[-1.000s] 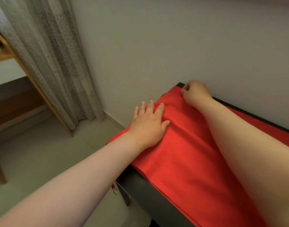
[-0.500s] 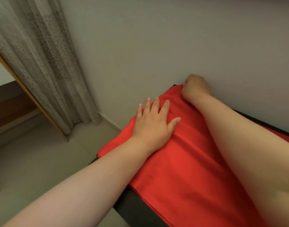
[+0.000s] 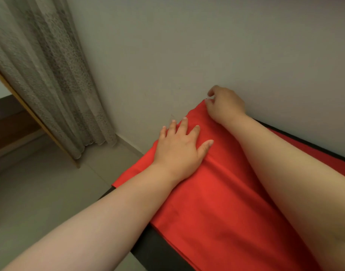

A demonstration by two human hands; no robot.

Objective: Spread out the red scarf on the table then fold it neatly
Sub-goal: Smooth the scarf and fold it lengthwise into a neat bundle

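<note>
Red scarf (image 3: 216, 202) lies long along the desk (image 3: 148, 251). Left hand (image 3: 179, 149) presses it flat. Right hand (image 3: 226, 106) curls at the far corner; its grip I cannot tell.

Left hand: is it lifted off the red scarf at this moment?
No, the left hand lies palm down on the red scarf, with its fingers straight and spread on the cloth.
</note>
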